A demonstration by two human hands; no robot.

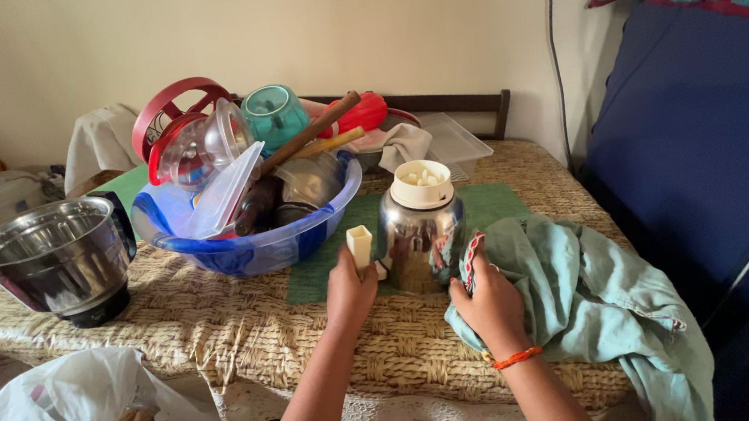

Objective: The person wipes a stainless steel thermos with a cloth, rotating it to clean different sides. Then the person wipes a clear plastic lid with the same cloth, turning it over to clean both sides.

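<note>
I see the woven-covered counter carrying a shiny steel grinder jar with a cream base, upturned at its middle; my left hand has fingers closed on its cream handle, my right hand presses a teal cloth against it

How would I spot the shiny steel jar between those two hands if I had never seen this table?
Start at the big blue bowl piled with kitchenware in the middle of the woven table. Just right of it, on a green mat, stands the steel jar. It alone is mirror-bright with a cream collar on top, unlike the wider, open steel jar with a black handle at the far left.
</note>
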